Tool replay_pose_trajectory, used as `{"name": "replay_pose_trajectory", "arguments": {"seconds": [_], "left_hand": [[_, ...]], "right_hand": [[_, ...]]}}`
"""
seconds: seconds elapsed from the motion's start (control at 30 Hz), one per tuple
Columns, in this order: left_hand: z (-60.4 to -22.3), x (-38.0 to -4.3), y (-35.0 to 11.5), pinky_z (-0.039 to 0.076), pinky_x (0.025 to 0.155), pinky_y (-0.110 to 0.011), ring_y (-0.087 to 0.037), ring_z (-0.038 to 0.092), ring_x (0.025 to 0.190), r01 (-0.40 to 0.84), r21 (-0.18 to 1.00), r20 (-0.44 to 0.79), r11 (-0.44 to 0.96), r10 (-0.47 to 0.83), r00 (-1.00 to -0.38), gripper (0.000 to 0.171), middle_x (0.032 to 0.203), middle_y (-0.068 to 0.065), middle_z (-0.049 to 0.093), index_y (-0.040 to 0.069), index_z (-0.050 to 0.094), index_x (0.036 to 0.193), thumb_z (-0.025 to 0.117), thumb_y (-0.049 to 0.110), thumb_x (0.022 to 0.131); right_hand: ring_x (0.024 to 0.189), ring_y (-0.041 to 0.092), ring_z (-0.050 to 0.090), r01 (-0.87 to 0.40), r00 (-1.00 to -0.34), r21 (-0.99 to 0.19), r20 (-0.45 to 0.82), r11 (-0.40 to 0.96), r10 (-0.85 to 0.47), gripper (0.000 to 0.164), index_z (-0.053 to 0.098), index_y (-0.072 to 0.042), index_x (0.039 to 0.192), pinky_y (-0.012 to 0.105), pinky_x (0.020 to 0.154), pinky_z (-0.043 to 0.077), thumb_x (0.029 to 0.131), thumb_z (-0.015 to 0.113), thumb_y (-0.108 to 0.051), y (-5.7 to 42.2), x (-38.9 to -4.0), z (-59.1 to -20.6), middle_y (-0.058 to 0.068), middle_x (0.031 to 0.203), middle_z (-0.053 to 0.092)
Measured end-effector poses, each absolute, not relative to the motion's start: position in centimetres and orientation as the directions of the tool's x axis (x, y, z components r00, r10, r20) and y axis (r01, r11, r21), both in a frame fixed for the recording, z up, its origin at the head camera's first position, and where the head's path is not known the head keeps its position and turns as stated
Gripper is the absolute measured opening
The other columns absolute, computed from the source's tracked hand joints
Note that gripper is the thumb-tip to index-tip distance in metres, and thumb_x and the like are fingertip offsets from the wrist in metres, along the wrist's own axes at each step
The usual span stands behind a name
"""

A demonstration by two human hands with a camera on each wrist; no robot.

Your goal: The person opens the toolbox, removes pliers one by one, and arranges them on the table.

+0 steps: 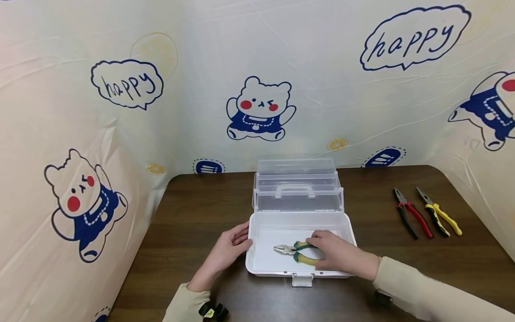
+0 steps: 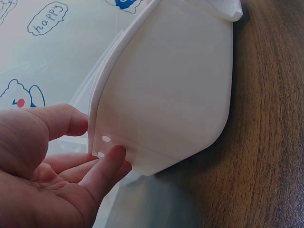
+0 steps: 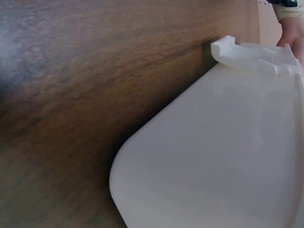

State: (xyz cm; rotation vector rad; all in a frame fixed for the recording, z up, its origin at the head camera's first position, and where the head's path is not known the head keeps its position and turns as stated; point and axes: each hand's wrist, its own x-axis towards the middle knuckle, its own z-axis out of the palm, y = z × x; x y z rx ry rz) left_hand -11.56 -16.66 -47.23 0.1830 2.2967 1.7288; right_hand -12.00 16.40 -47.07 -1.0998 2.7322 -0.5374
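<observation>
A white toolbox (image 1: 257, 264) stands on the table with its clear lid raised behind it. My left hand (image 1: 227, 250) grips the left wall of the box. In the left wrist view, the thumb (image 2: 71, 121) is at the rim and the fingertips (image 2: 114, 156) lie against the outer side. Inside the box, my right hand (image 1: 335, 252) holds combination pliers (image 1: 301, 258) by their green and yellow handles, the metal head pointing left. The right wrist view has only the box's outer wall (image 3: 204, 152), its front latch (image 3: 251, 57) and part of the left hand (image 3: 295, 40); the pliers are hidden there.
To the right on the brown table (image 1: 201, 201) lie red-and-black pliers (image 1: 411, 210) and yellow-and-black long-nose pliers (image 1: 438, 212). The raised lid (image 1: 297, 174) has a white carry handle (image 1: 295, 191). A printed cloth (image 1: 193, 112) hangs behind and at both sides.
</observation>
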Motion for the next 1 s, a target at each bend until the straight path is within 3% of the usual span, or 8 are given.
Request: {"name": "replay_pose_trajectory", "arguments": {"seconds": [0.23,0.47,1.0], "left_hand": [[-47.5,-11.5,-16.6,0.054,0.103,-0.04,-0.042,0.06,0.132,-0.07,0.955,-0.146,0.288,0.252,-0.957,0.055,0.145,-0.03,0.056,-0.008,0.047,0.151,0.066,0.002,0.1],[-47.5,-11.3,-16.7,0.054,0.103,-0.04,-0.044,0.06,0.131,-0.046,0.958,-0.124,0.284,0.262,-0.957,0.054,0.144,-0.032,0.056,-0.01,0.047,0.15,0.065,0.001,0.1],[-47.2,-11.6,-16.7,0.053,0.105,-0.039,-0.042,0.059,0.132,-0.056,0.964,-0.125,0.261,0.257,-0.958,0.055,0.146,-0.031,0.055,-0.009,0.047,0.151,0.065,0.002,0.1]], "right_hand": [[0.098,0.026,0.064,-0.635,-0.727,-0.343,-0.037,0.693,-0.685,0.047,0.07,0.003,0.115,0.043,0.088,0.057,0.075,0.088,-0.013,16.1,-11.8,-46.8,0.008,0.107,0.064],[0.095,0.027,0.069,-0.682,-0.703,-0.303,0.02,0.666,-0.711,0.049,0.07,0.004,0.12,0.042,0.085,0.06,0.076,0.087,-0.011,16.3,-11.8,-46.7,0.011,0.107,0.07],[0.114,0.036,0.068,-0.624,-0.727,-0.429,0.013,0.653,-0.686,0.052,0.069,0.006,0.126,0.05,0.098,0.056,0.079,0.085,-0.008,17.2,-11.4,-45.2,0.017,0.122,0.073]]}}
